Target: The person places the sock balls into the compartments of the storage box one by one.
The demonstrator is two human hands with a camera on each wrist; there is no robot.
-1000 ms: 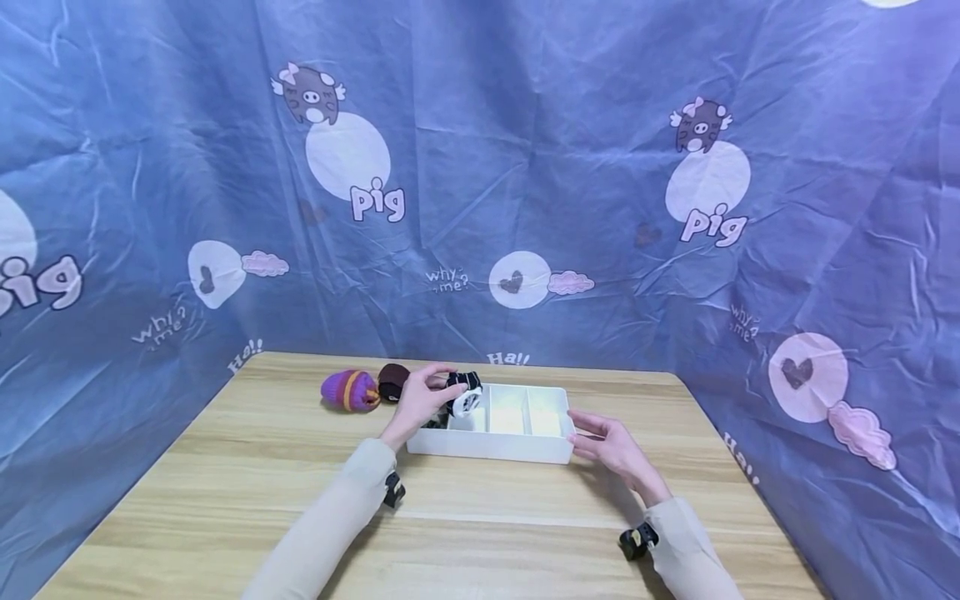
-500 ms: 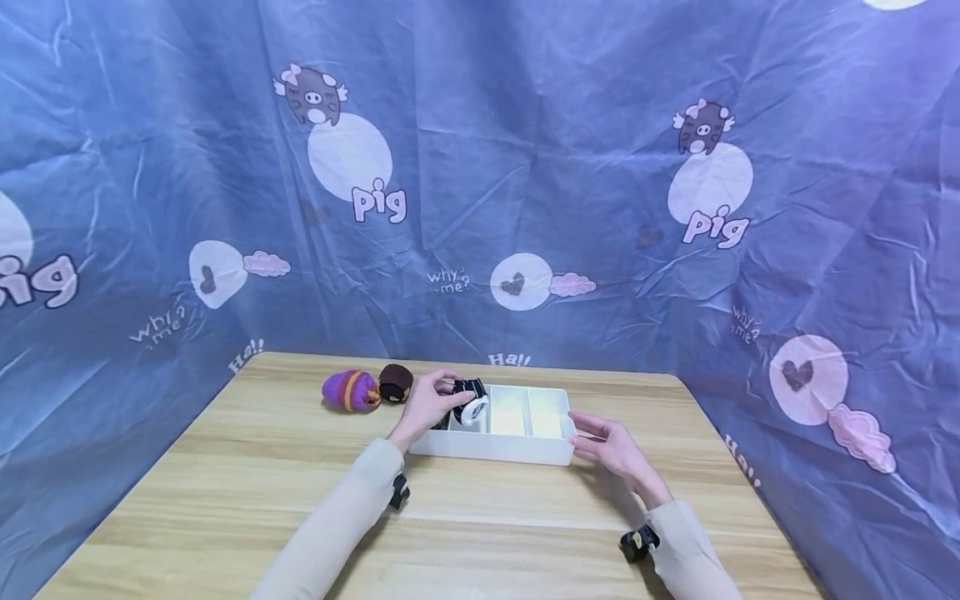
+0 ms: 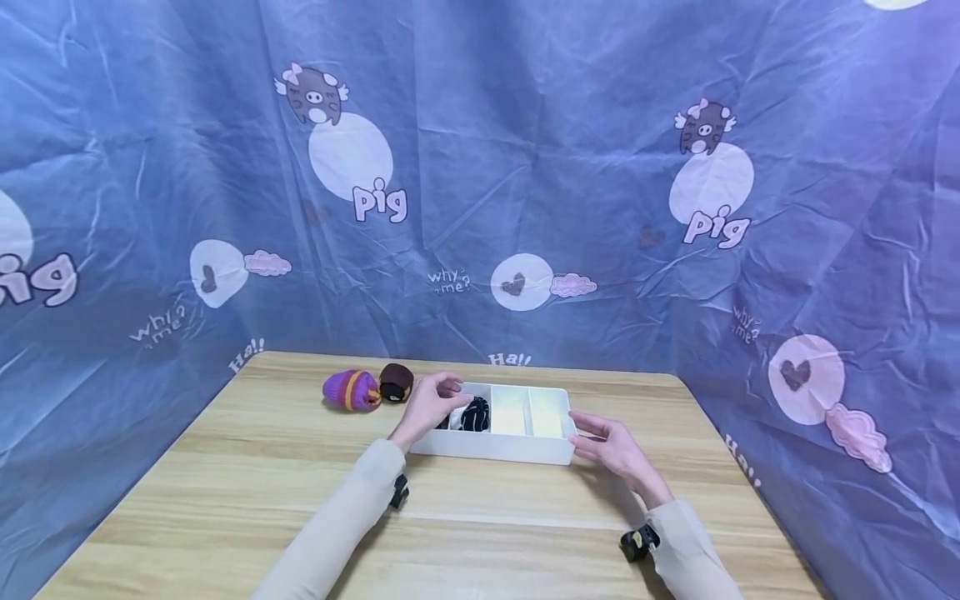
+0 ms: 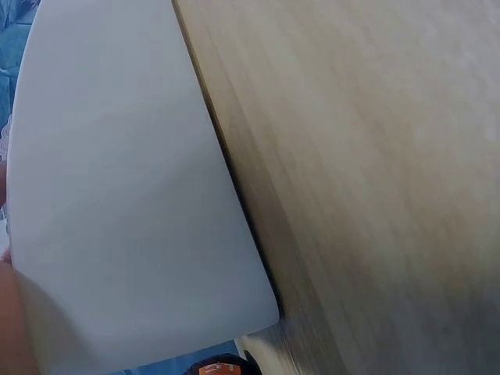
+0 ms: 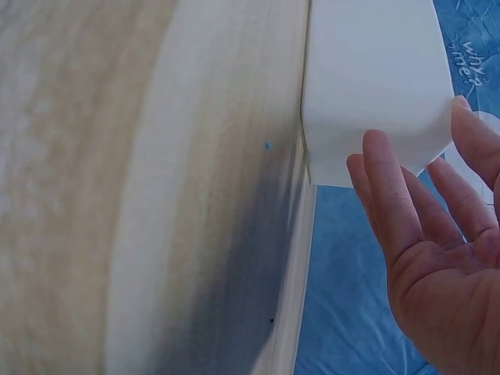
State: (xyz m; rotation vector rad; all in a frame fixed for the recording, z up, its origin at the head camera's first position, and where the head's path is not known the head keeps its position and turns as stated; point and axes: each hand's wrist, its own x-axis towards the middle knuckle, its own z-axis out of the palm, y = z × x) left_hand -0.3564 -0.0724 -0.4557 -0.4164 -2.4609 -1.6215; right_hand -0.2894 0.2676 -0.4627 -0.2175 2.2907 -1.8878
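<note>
Two hands: left hand hovering over white box, thumb and fingers standing apart; right hand touching its end, fingers lying spread.
Black-and-white bundle: lying second from left inside, box hiding its base.
Dark sliver: peeking beside left hand, defying naming.
Left wrist view: cropping fingers.

Cloth bundle in box, box on table.

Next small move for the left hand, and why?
Probably reach the left hand to the round dark brown fabric bundle: it lies nearest on the wood-grain table, and the black-and-white fabric bundle rests in the white divided box, whose two right compartments look unfilled.
</note>
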